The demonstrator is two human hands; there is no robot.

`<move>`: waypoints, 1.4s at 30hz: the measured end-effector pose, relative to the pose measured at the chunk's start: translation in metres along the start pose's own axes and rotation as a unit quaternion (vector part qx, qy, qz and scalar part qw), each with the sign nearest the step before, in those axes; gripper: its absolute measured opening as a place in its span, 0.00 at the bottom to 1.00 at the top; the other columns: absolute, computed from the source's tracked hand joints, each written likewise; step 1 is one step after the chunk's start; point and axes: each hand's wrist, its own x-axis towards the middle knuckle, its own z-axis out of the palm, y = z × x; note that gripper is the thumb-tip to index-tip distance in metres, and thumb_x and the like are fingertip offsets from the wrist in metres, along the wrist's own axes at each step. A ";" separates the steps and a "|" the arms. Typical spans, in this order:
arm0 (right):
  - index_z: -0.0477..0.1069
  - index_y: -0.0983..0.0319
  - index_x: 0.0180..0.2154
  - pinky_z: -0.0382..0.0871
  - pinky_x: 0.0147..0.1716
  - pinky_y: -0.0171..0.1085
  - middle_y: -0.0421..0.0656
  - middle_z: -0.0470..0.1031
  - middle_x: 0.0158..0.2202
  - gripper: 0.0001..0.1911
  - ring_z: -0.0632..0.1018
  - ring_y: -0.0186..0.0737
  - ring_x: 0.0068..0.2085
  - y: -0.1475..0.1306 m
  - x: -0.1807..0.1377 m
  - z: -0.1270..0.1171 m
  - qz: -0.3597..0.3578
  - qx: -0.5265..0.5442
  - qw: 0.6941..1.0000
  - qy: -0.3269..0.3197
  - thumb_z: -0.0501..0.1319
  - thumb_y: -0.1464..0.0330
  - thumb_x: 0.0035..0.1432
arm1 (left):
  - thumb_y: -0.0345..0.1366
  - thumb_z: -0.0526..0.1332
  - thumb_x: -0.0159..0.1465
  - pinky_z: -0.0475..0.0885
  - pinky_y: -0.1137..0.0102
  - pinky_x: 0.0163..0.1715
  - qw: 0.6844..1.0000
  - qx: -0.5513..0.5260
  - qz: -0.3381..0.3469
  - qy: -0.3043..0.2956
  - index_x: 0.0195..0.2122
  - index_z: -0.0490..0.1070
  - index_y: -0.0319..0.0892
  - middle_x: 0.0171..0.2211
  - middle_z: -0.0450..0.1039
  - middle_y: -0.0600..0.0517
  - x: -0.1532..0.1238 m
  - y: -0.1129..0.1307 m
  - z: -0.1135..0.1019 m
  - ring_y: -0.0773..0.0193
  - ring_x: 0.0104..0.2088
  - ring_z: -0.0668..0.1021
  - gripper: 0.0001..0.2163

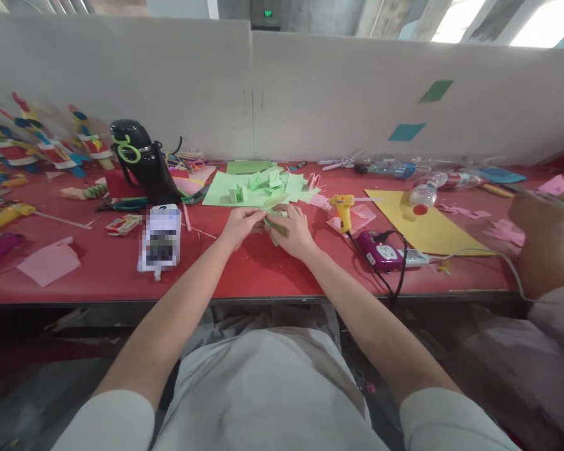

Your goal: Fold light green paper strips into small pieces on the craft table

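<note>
Both hands meet over the red table, closed on a piece of light green paper that looks folded. My left hand pinches its left edge between thumb and fingers. On the other side, my right hand curls its fingers over the paper and hides part of it. Just beyond lies a flat green sheet with several folded green paper pieces on it. To the right, a yellow glue gun rests on pink paper.
A purple power box with cables sits right of my hands, near a yellow sheet and plastic bottles. At left are a phone and black bottle. Another person's arm rests at far right. A white partition stands behind.
</note>
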 end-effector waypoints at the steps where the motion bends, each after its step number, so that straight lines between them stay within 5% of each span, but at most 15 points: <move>1: 0.77 0.50 0.50 0.63 0.51 0.54 0.47 0.69 0.56 0.15 0.68 0.53 0.55 -0.001 0.000 -0.001 0.003 0.012 1.000 -0.004 0.61 0.60 0.61 | 0.41 0.69 0.54 0.76 0.66 0.35 1.000 0.012 0.008 0.007 0.32 0.76 0.38 0.26 0.76 0.51 0.001 -0.001 -0.001 0.63 0.28 0.79 0.11; 5: 0.80 0.56 0.42 0.63 0.56 0.50 0.49 0.71 0.51 0.14 0.70 0.49 0.54 0.003 0.004 -0.003 0.067 0.140 0.985 0.068 0.60 0.57 0.61 | 0.40 0.66 0.56 0.77 0.65 0.38 0.993 0.068 0.083 0.045 0.29 0.74 0.38 0.26 0.75 0.52 0.009 -0.007 -0.008 0.63 0.30 0.78 0.09; 8: 0.78 0.61 0.40 0.69 0.49 0.44 0.49 0.75 0.44 0.18 0.76 0.44 0.47 0.010 0.009 -0.006 0.191 0.258 0.935 0.153 0.62 0.54 0.57 | 0.39 0.65 0.57 0.77 0.64 0.39 0.989 0.073 0.119 0.056 0.32 0.75 0.38 0.29 0.76 0.52 0.014 -0.010 -0.013 0.62 0.33 0.79 0.09; 12: 0.77 0.62 0.34 0.71 0.41 0.39 0.44 0.78 0.35 0.23 0.77 0.42 0.39 0.012 0.013 -0.008 0.307 0.353 0.880 0.086 0.64 0.49 0.50 | 0.40 0.67 0.56 0.77 0.62 0.42 0.990 0.061 0.124 0.021 0.35 0.76 0.38 0.31 0.78 0.51 0.014 -0.010 -0.013 0.61 0.34 0.80 0.11; 18: 0.80 0.62 0.33 0.71 0.37 0.39 0.44 0.81 0.33 0.20 0.79 0.45 0.36 0.003 0.011 -0.005 0.268 0.401 0.876 0.009 0.69 0.52 0.47 | 0.43 0.70 0.50 0.75 0.64 0.41 0.993 0.047 0.107 -0.004 0.32 0.76 0.38 0.30 0.77 0.51 0.008 -0.005 -0.006 0.62 0.33 0.78 0.14; 22: 0.81 0.61 0.34 0.72 0.41 0.41 0.44 0.82 0.36 0.19 0.80 0.45 0.38 0.007 0.011 -0.003 0.273 0.435 0.858 -0.015 0.71 0.54 0.45 | 0.43 0.69 0.50 0.74 0.65 0.37 0.998 0.036 0.054 0.027 0.27 0.73 0.40 0.25 0.74 0.53 0.006 0.001 -0.005 0.62 0.30 0.77 0.12; 29: 0.77 0.61 0.27 0.71 0.38 0.39 0.42 0.80 0.28 0.16 0.77 0.39 0.32 0.018 0.010 0.001 0.278 0.396 0.875 -0.006 0.70 0.55 0.45 | 0.41 0.66 0.50 0.72 0.66 0.32 0.996 0.020 0.018 0.081 0.27 0.68 0.41 0.25 0.72 0.53 0.009 0.002 -0.009 0.61 0.28 0.76 0.10; 37: 0.77 0.61 0.27 0.71 0.38 0.40 0.41 0.79 0.27 0.17 0.76 0.39 0.31 0.020 0.010 0.001 0.271 0.389 0.879 -0.039 0.70 0.53 0.45 | 0.42 0.65 0.54 0.68 0.69 0.34 0.985 0.105 0.094 0.097 0.24 0.68 0.42 0.24 0.70 0.53 0.013 -0.005 -0.016 0.62 0.30 0.74 0.10; 42: 0.80 0.61 0.32 0.73 0.43 0.43 0.44 0.82 0.33 0.19 0.80 0.45 0.38 0.013 0.010 -0.003 0.288 0.432 0.853 -0.043 0.71 0.53 0.43 | 0.42 0.64 0.56 0.66 0.69 0.33 0.985 0.134 0.107 0.033 0.24 0.69 0.41 0.23 0.69 0.54 0.008 -0.003 -0.009 0.64 0.29 0.72 0.10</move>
